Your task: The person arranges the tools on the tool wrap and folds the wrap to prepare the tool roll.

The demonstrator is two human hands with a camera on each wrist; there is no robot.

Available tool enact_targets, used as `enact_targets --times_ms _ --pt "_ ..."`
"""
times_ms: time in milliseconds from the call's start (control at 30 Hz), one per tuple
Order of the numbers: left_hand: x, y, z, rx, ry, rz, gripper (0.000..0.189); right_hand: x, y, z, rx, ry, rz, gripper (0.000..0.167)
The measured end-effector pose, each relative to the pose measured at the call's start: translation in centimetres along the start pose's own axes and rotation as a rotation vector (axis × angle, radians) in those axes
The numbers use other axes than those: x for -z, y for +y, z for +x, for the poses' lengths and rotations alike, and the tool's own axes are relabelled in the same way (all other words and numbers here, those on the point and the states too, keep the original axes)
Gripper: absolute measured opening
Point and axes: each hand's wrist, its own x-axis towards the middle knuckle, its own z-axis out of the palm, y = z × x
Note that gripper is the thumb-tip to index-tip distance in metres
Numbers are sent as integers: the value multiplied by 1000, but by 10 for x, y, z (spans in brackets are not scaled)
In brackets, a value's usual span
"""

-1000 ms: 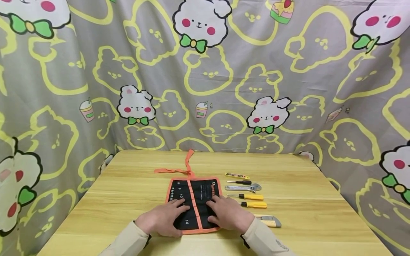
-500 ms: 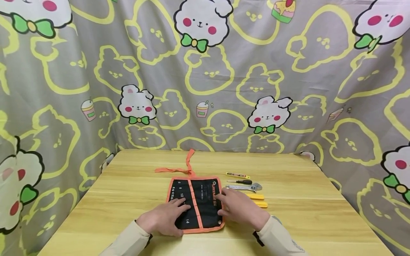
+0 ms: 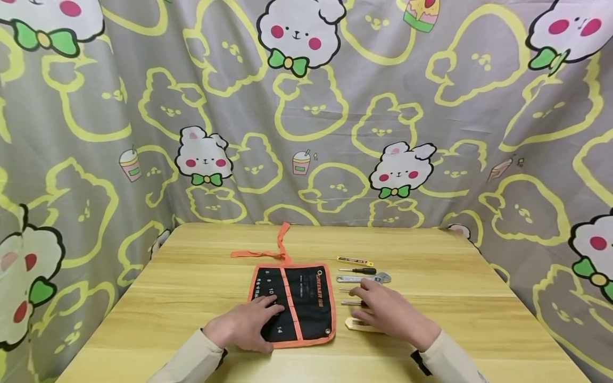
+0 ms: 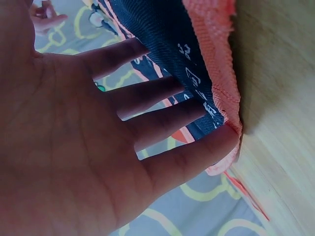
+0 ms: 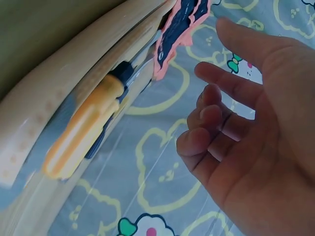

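Lying flat on the wooden desk (image 3: pixel 201 298): black pouch (image 3: pixel 311 319) with orange border, long axis going away from the person, far end turned slightly left, orange ties (image 3: pixel 281 247) there. At its right, tools in a row, axes crosswise: black screwdriver (image 3: pixel 366 271) with tip toward the pouch, adjustable wrench (image 3: pixel 356 279) with head away from it. Left grip (image 3: pixel 244 322): fingers extended and spread, resting on the pouch, holding nothing. Right grip (image 3: pixel 388 311) above the nearer tools: fingers loosely bent, thumb apart, also holding nothing. Visible in right wrist view, but covered in head view: yellow screwdriver handle (image 5: pixel 88 125), apart from the fingers. Around the desk: grey cloth (image 3: pixel 335 122) with white rabbits and yellow outlines.
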Motion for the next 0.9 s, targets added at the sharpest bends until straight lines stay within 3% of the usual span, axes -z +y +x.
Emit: enact_targets --times_ms 433,900 --pt "2 2 -1 6 2 -2 77 6 22 -33 -1 63 -7 25" --pt "0 0 0 1 7 6 77 4 41 -63 -67 3 25 29"
